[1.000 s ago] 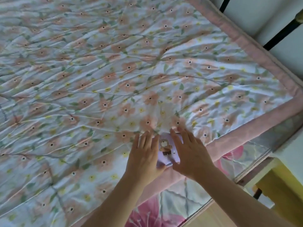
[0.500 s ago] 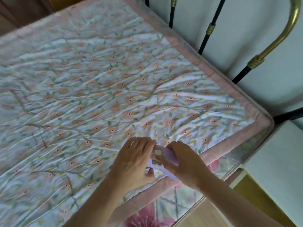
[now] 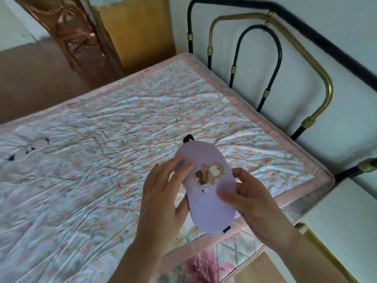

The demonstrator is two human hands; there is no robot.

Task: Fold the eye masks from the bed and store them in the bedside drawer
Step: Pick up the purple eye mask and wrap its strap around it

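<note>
Floral quilt (image 3: 102, 160) with a pink border covers the bed, and a black and brass bed frame (image 3: 306, 78) stands against the pale wall at its head. Held up over the near corner of the bed is a lilac eye mask (image 3: 206, 205), spread open and flat, its long axis running away from the camera, with a brown bear picture near its middle and a dark strap end showing at the far tip and another at the near edge. The left hand (image 3: 161, 199) grips the mask's left edge, thumb underneath and fingers (image 3: 179, 166) curled lightly over the front. The right hand (image 3: 253, 203) pinches the right edge, thumb pressed on the front and the other fingers behind. A second eye mask (image 3: 30, 150), pale pink, lies flat on the quilt well away to the left. A white bedside cabinet (image 3: 346, 221) stands just beside the bed at the right edge.
</note>
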